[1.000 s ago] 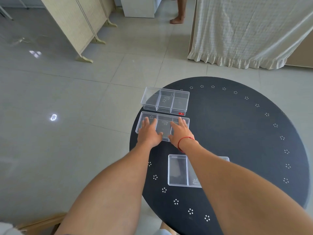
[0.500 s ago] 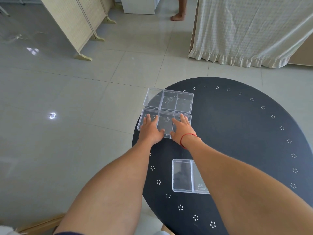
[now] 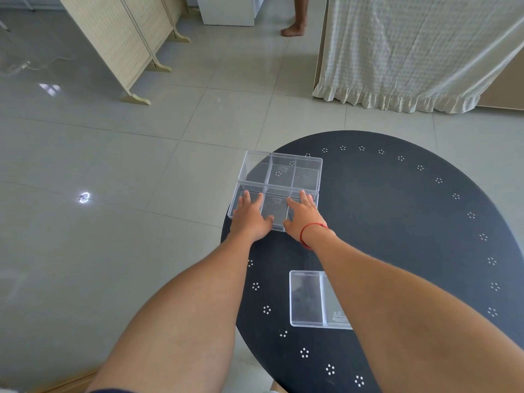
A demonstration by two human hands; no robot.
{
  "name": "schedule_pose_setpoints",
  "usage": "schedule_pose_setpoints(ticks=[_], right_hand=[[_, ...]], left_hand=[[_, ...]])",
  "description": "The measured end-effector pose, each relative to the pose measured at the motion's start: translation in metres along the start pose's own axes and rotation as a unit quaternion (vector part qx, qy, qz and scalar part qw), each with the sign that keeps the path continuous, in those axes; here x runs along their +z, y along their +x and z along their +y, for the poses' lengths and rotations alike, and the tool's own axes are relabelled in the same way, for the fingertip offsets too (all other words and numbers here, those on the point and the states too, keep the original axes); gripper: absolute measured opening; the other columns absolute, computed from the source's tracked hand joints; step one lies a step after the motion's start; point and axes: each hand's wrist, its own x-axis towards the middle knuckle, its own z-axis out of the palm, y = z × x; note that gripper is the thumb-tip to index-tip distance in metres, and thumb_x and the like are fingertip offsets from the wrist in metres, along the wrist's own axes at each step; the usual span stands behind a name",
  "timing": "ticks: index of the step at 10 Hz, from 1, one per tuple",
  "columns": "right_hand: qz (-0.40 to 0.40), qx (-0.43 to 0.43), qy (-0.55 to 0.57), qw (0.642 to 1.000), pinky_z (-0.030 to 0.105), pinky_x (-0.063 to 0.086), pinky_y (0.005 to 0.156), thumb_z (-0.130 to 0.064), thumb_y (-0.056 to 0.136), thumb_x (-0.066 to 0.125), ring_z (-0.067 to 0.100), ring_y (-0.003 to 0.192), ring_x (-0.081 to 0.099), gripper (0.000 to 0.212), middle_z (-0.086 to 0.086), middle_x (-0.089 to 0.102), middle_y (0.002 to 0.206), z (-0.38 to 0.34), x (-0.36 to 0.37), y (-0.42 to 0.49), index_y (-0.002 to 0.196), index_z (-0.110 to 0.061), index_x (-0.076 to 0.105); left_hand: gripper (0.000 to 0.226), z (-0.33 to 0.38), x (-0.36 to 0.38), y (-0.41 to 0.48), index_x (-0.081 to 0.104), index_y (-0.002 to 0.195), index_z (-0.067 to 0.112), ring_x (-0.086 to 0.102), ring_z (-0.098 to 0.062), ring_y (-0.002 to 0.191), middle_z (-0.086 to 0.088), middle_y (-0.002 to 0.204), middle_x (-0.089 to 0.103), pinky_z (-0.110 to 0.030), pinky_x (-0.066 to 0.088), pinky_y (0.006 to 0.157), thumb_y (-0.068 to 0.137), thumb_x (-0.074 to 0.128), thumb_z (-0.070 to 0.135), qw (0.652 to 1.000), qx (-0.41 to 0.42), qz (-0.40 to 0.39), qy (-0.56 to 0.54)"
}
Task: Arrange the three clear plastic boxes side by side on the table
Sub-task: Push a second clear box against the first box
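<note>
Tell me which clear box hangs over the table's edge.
The far box: its left corner juts past the table rim over the floor. The middle box lies under both hands; the near box sits well inside.

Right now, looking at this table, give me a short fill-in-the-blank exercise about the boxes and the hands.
1. Both hands, the left hand and the right hand, rest flat on the ____ box of the three.
2. The far box hangs over the table edge at its ____ corner.
3. The near box is partly hidden by the right ____.
4. The right wrist wears a ____ string.

Missing words: middle; left; forearm; red
</note>
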Motion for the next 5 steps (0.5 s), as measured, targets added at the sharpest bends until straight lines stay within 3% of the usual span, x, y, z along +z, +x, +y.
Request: schedule_pose_setpoints(ticks=[5], right_hand=[[0.020,-0.016,0.010,1.000,0.041,0.018,0.122,-0.019,0.099,0.049,0.029,0.153,-0.003,0.062,0.010,0.001,0.165,-0.0019,-0.0067,-0.0059,0.154,-0.020,0.020]], left_hand=[[0.068,0.0056,-0.0049,-0.0058,0.015,0.155,0.027,-0.004,-0.027,0.152,-0.005,0.165,-0.005,-0.048,0.016,0.119,0.098,0.049,0.040,0.999,-0.002,0.026,-0.020]])
